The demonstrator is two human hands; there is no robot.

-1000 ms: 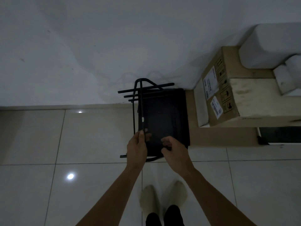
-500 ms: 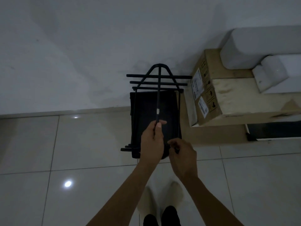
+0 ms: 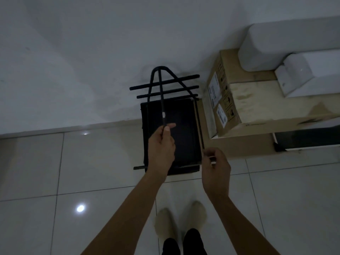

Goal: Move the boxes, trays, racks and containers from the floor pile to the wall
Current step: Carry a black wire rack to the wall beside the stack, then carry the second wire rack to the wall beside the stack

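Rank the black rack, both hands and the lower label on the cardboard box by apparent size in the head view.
1. black rack
2. left hand and right hand: they look alike, so no ranking; both are nearer the camera than the rack.
3. lower label

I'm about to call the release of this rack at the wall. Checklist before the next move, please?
1. Left hand grips the black rack's centre rod: ok.
2. Right hand pinches its right side rod: ok.
3. Rack at the wall, beside the cardboard box: ok.
4. Gap between rack and box: cannot tell, too dark.
5. Rack's base resting on the floor: cannot tell.
6. Shoes clear of the rack: ok.
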